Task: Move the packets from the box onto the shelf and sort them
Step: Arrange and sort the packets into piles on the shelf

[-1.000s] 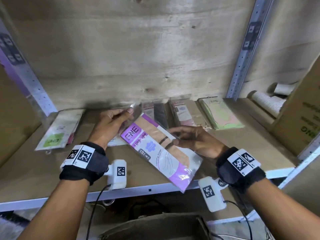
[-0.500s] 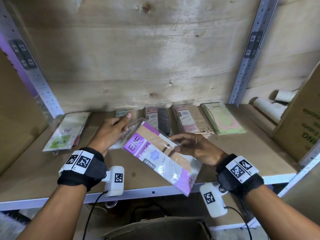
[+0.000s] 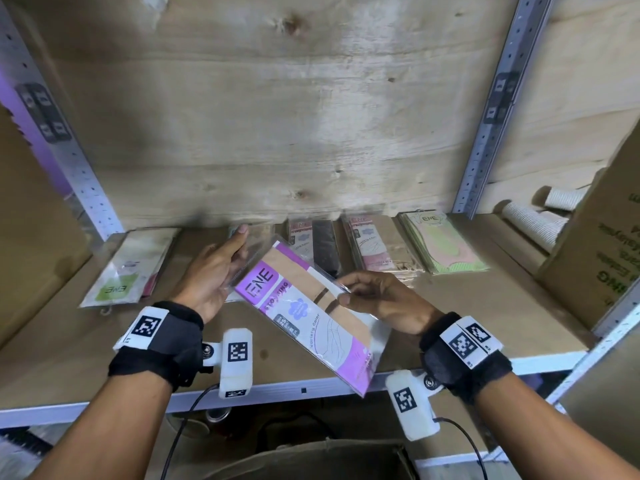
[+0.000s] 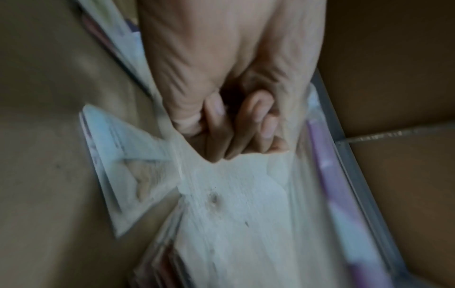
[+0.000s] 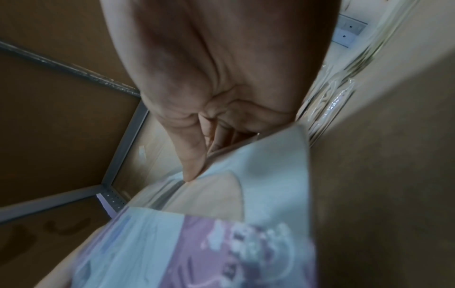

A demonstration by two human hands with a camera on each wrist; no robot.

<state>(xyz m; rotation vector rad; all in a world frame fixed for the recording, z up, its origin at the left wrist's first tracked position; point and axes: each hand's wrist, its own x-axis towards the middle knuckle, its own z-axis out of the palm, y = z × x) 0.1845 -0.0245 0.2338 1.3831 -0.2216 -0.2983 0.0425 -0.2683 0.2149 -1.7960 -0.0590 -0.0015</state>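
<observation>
A purple-and-tan stocking packet (image 3: 304, 320) hangs tilted over the front of the wooden shelf (image 3: 69, 368). My right hand (image 3: 344, 293) pinches its right edge between thumb and fingers; the right wrist view shows that thumb on the purple packet (image 5: 221, 233). My left hand (image 3: 239, 252) grips a second, clear packet (image 3: 258, 239) just left of it, thumb on top. In the blurred left wrist view my left hand (image 4: 236, 126) has its fingers curled. Four packets lie along the back: a green-labelled one (image 3: 128, 268), a dark one (image 3: 311, 244), a pink one (image 3: 374, 252) and a pale green one (image 3: 443, 245).
The open brown box (image 3: 311, 459) sits below the shelf's front edge. A large cardboard carton (image 3: 602, 258) and stacks of paper cups (image 3: 530, 225) fill the right end. Grey perforated uprights (image 3: 485, 133) stand at both sides. A plywood wall (image 3: 277, 116) closes the back.
Both hands have risen a little and moved toward the back of the shelf. The purple packet has gone with them, still tilted, and each hand keeps its hold.
</observation>
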